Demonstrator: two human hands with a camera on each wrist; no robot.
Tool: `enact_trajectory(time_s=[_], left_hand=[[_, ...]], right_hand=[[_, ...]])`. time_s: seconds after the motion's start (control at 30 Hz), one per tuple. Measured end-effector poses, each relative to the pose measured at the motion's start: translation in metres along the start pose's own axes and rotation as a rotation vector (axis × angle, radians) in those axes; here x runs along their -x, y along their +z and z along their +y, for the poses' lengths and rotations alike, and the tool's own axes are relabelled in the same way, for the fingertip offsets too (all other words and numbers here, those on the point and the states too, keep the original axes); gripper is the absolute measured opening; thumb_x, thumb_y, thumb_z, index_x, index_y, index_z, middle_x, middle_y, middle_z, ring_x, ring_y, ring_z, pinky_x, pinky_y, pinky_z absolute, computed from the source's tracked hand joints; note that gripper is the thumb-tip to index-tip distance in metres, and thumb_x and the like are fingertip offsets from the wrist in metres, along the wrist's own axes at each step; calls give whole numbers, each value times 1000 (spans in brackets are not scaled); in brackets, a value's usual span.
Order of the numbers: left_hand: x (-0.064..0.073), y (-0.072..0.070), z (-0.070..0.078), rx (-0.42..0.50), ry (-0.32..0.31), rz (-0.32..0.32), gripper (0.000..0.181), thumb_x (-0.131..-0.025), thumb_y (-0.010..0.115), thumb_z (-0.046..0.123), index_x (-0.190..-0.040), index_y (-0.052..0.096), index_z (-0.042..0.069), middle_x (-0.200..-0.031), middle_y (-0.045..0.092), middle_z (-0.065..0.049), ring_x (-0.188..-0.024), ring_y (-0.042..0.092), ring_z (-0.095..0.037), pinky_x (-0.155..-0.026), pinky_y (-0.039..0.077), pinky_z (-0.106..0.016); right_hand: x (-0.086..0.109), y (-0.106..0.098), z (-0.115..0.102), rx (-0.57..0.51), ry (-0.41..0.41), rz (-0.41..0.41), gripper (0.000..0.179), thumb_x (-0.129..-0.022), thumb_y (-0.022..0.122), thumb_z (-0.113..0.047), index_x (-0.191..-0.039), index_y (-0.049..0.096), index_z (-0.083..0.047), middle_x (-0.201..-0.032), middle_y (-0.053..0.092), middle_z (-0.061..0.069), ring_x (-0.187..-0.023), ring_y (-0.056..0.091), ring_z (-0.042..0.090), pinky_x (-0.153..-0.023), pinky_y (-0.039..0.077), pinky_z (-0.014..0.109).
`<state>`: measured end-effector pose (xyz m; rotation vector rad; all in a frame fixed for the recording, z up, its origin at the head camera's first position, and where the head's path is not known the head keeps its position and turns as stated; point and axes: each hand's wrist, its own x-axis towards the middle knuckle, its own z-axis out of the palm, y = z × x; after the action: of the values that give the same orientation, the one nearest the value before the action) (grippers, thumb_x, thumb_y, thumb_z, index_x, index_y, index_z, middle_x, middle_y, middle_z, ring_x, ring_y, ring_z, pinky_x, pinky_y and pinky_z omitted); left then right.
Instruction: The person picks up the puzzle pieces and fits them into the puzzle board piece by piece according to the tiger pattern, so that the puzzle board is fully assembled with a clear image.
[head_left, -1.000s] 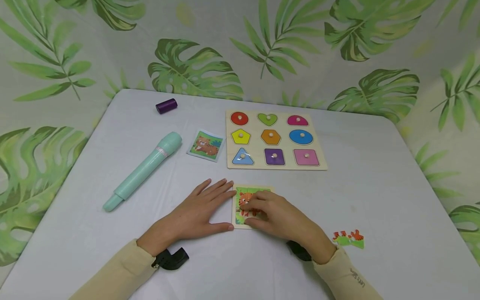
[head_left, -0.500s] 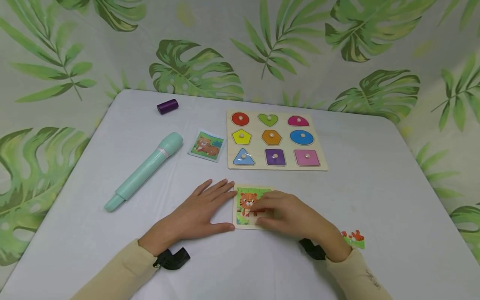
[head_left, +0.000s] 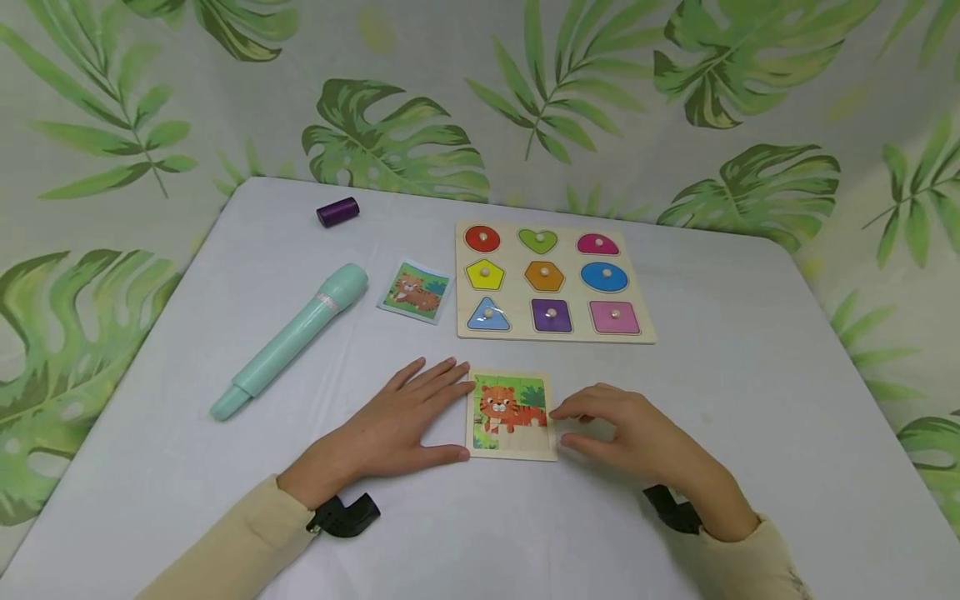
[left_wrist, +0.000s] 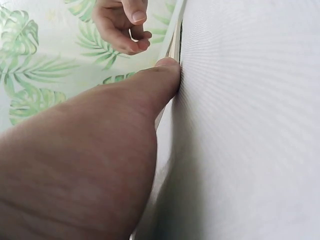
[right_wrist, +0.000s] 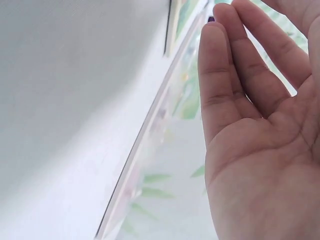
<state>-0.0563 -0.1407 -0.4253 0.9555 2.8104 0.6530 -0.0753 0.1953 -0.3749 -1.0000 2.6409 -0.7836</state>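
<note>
A small square wooden jigsaw tray [head_left: 522,441] with a tiger picture lies in the middle of the table in the head view. Its lower right part shows bare wood. My left hand [head_left: 397,425] lies flat with fingers spread, its fingertips and thumb at the tray's left edge. In the left wrist view the thumb [left_wrist: 159,82] presses against the tray's side. Just beyond the right edge of the tray is my right hand [head_left: 633,429], its fingers loosely bent and holding nothing. The right wrist view shows the bare palm [right_wrist: 260,150] and relaxed fingers.
Behind the tray lies a wooden shape board [head_left: 517,288] with knobbed pieces. A tiger picture card [head_left: 415,292] is left of it. Farther left are a mint-green tube [head_left: 292,342] and a purple cylinder [head_left: 338,212]. The right forearm covers the spot where loose puzzle pieces lay.
My right hand has lifted off the tiger puzzle and moved right, uncovering it. The loose pieces at right have become hidden behind the right forearm. The left hand stays in place.
</note>
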Motion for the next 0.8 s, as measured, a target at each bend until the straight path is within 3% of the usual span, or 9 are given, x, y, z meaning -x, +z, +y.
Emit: enact_trajectory(time_s=[0.37,0.8], left_hand=[[1,-1,-1,-13,8,0,88,-92,65,64,-160,38,16,-170,30,-4,-159,20,-23,-131,10,-50],[0,0,-2,0,-5,-19,88,-92,64,65,-161,37,17,-170,28,-3,-159,19,-21,-131,9,-48]], right_hand=[[29,-9,22,66,29,93,33,-84,87,-16,-115,77,-23,-111,73,-12,-96,66,9,-82,62,31],[61,-21,39,117,-2,160,40,-79,90,-13,-114,75,-22,-110,73,-12,-94,66,8,-83,54,12]])
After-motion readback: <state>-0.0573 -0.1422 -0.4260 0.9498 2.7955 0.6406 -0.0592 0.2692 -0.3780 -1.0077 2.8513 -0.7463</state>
